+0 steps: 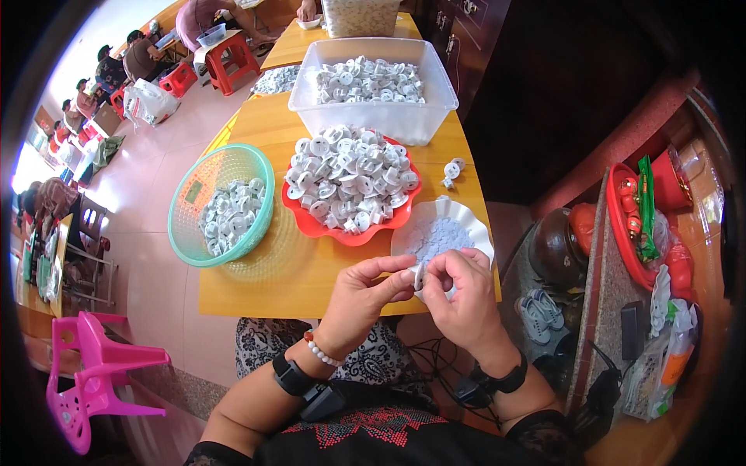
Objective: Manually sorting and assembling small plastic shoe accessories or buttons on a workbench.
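Left hand (353, 299): fingers pinched on a small white part (420, 276), over the near rim of the white bowl (483, 231). Right hand (468, 303): fingers closed together at its right; can't tell what they grip. Bowl sits at the surface's (233, 298) right edge, red bowl (351, 236) just beside. Green basket (176, 213) overhangs left edge. Open room: near-left strip.

Bare tabletop (291, 287) left of the hands (364, 289) — red bowl (346, 235) (heaped) beyond.

Left grip (359, 299) and right grip (466, 303), close-set pinches
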The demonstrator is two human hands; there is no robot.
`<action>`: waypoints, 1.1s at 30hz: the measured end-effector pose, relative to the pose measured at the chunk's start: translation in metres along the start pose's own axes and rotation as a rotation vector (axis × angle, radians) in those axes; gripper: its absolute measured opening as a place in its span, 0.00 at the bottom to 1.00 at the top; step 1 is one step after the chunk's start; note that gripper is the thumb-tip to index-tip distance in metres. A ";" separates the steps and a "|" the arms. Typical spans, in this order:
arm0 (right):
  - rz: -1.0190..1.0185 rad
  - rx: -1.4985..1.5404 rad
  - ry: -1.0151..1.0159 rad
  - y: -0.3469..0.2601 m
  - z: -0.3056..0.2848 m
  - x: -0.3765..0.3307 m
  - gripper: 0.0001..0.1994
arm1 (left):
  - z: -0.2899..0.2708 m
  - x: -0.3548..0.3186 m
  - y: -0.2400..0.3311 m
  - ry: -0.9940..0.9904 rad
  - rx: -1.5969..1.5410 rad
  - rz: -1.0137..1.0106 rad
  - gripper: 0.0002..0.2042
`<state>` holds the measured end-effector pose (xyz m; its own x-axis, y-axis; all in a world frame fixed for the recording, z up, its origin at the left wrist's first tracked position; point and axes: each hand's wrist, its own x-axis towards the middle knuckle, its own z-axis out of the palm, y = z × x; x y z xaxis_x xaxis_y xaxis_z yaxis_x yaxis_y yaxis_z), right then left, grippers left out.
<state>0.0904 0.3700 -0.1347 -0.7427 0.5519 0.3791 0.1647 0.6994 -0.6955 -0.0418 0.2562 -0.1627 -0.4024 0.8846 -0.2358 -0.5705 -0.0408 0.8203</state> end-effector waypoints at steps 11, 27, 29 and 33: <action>0.005 -0.012 0.007 -0.002 -0.001 -0.002 0.04 | -0.002 0.000 0.000 -0.034 0.039 0.014 0.13; -0.007 0.055 0.035 0.000 0.001 0.001 0.02 | -0.003 -0.001 0.006 -0.045 0.061 0.052 0.14; -0.004 0.065 0.016 0.000 0.002 0.002 0.02 | -0.005 0.000 0.007 -0.033 0.051 0.039 0.13; 0.061 0.073 -0.044 0.006 0.003 0.005 0.04 | -0.026 0.008 0.026 0.107 0.244 0.244 0.13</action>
<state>0.0861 0.3760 -0.1389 -0.7606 0.5710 0.3088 0.1638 0.6291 -0.7599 -0.0785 0.2502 -0.1564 -0.5854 0.8085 -0.0598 -0.2654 -0.1214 0.9564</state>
